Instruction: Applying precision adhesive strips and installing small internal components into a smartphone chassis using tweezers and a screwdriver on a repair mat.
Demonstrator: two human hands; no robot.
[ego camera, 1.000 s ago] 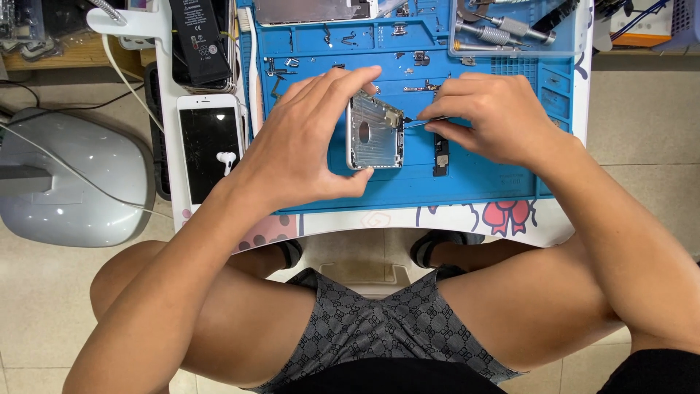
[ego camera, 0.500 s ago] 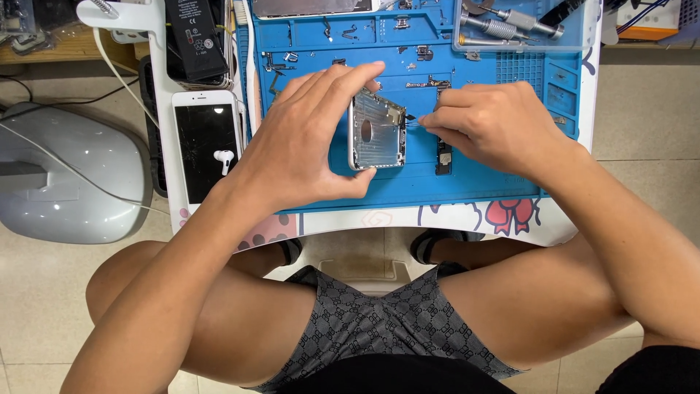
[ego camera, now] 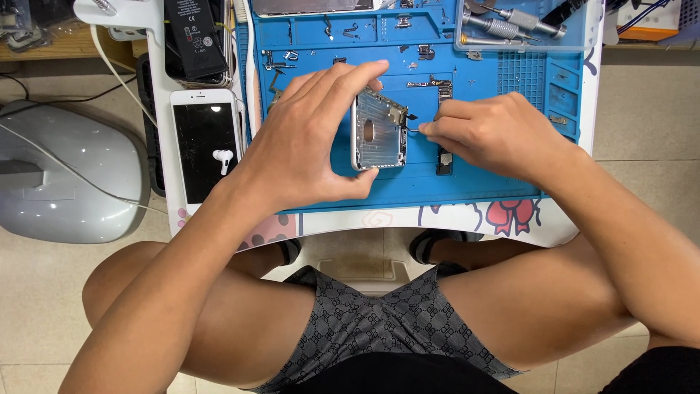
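Over the blue mat [ego camera: 408,191] on the bench, the left hand [ego camera: 306,146] pinches a stripped silver phone shell [ego camera: 378,131] upright between thumb and fingers while the right hand [ego camera: 488,135] pinches a thin tool [ego camera: 413,128] at its edge, loose parts still scattered around, reassembly apparently far off.

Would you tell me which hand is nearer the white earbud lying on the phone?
Left. The left hand is just right of the earbud; the right hand is farther right.

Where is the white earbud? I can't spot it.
In the head view, the white earbud lies on the cracked white smartphone's dark screen, left of the blue repair mat.
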